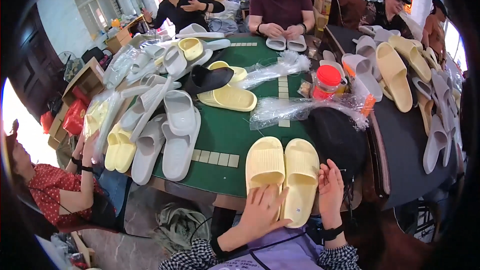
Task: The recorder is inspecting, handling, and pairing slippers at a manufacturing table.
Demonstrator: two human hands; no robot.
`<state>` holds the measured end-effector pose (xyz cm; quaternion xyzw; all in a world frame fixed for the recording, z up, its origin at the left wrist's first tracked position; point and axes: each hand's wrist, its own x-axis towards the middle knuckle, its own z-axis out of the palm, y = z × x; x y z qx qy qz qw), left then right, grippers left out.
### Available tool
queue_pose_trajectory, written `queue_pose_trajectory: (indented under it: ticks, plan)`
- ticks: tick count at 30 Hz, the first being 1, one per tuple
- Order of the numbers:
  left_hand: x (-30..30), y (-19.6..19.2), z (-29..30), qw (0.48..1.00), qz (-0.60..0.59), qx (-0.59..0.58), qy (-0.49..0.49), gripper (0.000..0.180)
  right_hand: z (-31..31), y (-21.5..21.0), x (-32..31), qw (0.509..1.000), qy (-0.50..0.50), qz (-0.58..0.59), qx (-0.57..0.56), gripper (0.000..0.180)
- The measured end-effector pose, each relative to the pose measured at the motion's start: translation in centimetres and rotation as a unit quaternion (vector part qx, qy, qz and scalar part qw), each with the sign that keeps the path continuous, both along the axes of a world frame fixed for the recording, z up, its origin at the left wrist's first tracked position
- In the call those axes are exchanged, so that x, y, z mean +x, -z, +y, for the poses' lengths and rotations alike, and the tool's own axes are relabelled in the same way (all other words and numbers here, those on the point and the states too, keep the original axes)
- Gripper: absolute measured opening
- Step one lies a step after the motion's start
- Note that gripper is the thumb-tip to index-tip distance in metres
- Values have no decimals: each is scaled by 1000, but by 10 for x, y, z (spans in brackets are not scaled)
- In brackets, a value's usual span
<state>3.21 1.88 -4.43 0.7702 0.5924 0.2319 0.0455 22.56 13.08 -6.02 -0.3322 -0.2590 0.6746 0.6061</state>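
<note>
A pair of pale yellow slide slippers lies side by side in front of me at the table's near edge, toes pointing away. My left hand rests on the heel part of the left slipper, fingers spread, its thumb reaching across to the heel of the right slipper. A small round sticker marks the right slipper's insole. My right hand is held up beside that slipper's outer edge, fingers loosely bent and apart, with nothing visible in it. Whether it touches the slipper I cannot tell.
Bundles of clear plastic ties and a red-lidded jar lie beyond the pair. A black cap-like item sits right. Grey slippers pile up left; more slippers cover the dark right table. Other people sit around.
</note>
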Motion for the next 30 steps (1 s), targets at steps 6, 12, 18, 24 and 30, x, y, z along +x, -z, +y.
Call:
queue_pose_trajectory:
  ticks: [6,12,18,24,30]
  plan:
    - [2,-2,1,999,25,12,16,74,-1,7,0,999,3,-4,46,36]
    - [-1,-3,0,999,34,3,25,69,-2,-2,-3,999,18,-30,40,37]
    - [-19,-24,8,983,-114,142,-10,55,-17,-31,-4,992,-46,-61,97,17]
    - [-9,-52,9,954,-282,99,-3,44,-43,-70,-13,954,-218,-135,155,8]
    - [-17,-34,9,949,-307,55,47,23,-51,-94,8,952,-176,-204,147,10]
